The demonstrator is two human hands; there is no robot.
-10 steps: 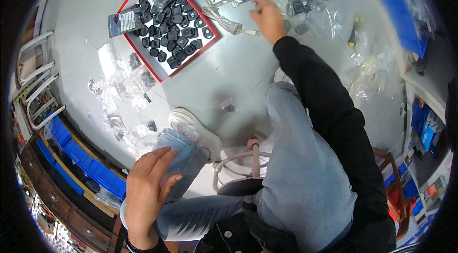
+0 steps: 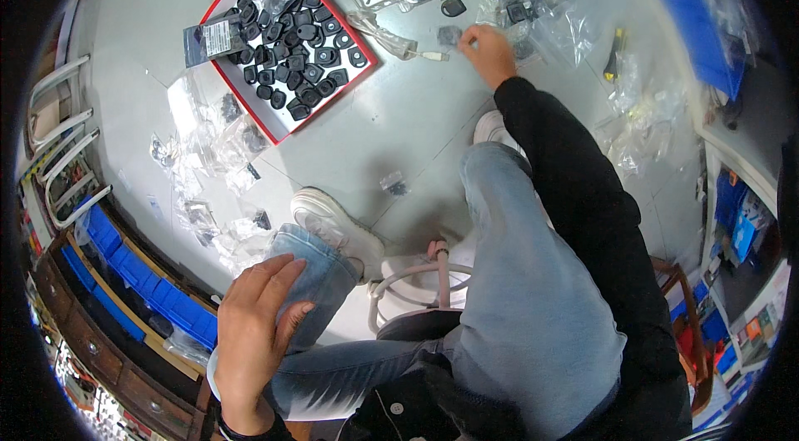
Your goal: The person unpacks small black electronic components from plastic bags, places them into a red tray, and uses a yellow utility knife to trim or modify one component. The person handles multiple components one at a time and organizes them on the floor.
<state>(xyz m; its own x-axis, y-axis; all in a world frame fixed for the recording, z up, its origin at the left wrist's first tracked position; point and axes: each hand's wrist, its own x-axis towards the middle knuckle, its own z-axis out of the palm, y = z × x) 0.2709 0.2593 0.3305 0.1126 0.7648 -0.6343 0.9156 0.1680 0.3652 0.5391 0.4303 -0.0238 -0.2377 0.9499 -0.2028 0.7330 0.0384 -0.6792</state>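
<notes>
Right hand (image 2: 489, 52) reaches right of the red tray (image 2: 366, 66), fingers pinching a small dark part (image 2: 449, 34) on the floor; left hand (image 2: 254, 333) spread on knee; next likely lifting it.

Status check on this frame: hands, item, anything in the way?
Left hand open, resting on left knee. Right hand stretched to the floor, fingertips on a small dark bagged part; grip unclear. White cable and loose clear bags crowd it.
</notes>
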